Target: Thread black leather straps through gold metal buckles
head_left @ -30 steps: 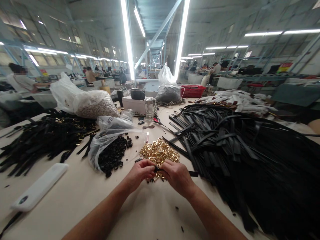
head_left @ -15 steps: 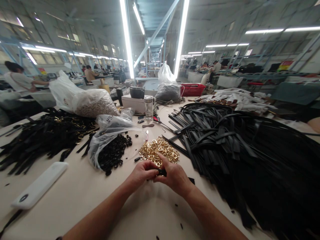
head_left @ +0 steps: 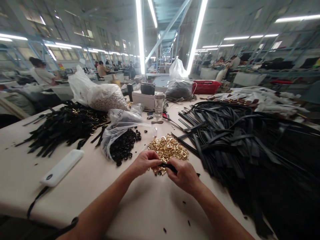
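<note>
A short black strap (head_left: 163, 164) runs between my hands, just in front of the heap of gold buckles (head_left: 170, 148). My left hand (head_left: 147, 162) pinches its left end between thumb and fingers. My right hand (head_left: 183, 173) is closed around the strap's other part, the fingers curled over it. Whether a buckle or a loop sits on the strap is hidden by the fingers. Left of the buckles, small black loops (head_left: 122, 146) spill from a clear plastic bag (head_left: 112, 126). Long black straps (head_left: 220, 133) lie heaped on the right.
Black straps with gold buckles (head_left: 67, 125) are piled at the left. A white power bank (head_left: 62, 167) with a cable lies nearer. Behind stand a glass bottle (head_left: 159, 106), a white box (head_left: 142, 99), filled plastic bags (head_left: 107, 95) and a red basket (head_left: 206, 87). People work farther back.
My right hand's fingers, with the index stretched out before, have curled round the strap, and more of the strap shows between my hands. The whole view has shifted, scene moving rightward.
</note>
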Motion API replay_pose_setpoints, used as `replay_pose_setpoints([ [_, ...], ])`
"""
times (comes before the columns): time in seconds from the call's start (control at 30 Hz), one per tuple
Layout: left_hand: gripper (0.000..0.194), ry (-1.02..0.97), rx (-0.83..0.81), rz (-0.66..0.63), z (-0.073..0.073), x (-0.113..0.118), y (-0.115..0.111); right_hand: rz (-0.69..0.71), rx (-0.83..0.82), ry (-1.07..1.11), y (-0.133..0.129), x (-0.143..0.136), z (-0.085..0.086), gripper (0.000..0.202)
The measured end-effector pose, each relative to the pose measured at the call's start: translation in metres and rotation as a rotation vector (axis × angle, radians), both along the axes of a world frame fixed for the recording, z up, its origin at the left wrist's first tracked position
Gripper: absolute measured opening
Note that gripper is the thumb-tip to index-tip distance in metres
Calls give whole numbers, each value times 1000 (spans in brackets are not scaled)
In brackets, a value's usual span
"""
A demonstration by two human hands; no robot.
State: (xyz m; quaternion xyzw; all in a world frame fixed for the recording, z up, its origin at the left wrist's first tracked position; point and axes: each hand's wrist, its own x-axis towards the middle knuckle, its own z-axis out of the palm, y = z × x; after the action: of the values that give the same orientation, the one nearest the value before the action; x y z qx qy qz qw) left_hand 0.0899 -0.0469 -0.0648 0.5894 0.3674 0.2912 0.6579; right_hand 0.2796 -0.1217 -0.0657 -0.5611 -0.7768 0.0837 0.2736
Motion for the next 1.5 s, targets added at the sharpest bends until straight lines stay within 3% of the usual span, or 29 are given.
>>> replay_pose_setpoints([
  [0.23,22,146,153,121,11,-26,20,-111,12,34,8,9,-12,10],
  [0.43,14,569,407,-35,22,-42,20,-168,16,69,11,17,-15,18],
  [0.6,18,825,549,-156,9,-35,14,-155,7,74,10,14,-15,18],
  [0.83,11,864,562,-162,-1,-31,14,-155,30,44,8,13,-14,16],
  [1.0,9,769,513,-146,1,-29,7,-158,20,60,9,13,-14,15],
  [1.13,17,377,263,-121,12,-17,5,-134,5,187,10,13,-14,15],
  [1.27,28,104,156,-18,21,2,6,-64,-35,410,9,10,-13,22],
  [1.5,32,-72,-21,147,1,18,2,15,-293,736,10,3,-16,22],
])
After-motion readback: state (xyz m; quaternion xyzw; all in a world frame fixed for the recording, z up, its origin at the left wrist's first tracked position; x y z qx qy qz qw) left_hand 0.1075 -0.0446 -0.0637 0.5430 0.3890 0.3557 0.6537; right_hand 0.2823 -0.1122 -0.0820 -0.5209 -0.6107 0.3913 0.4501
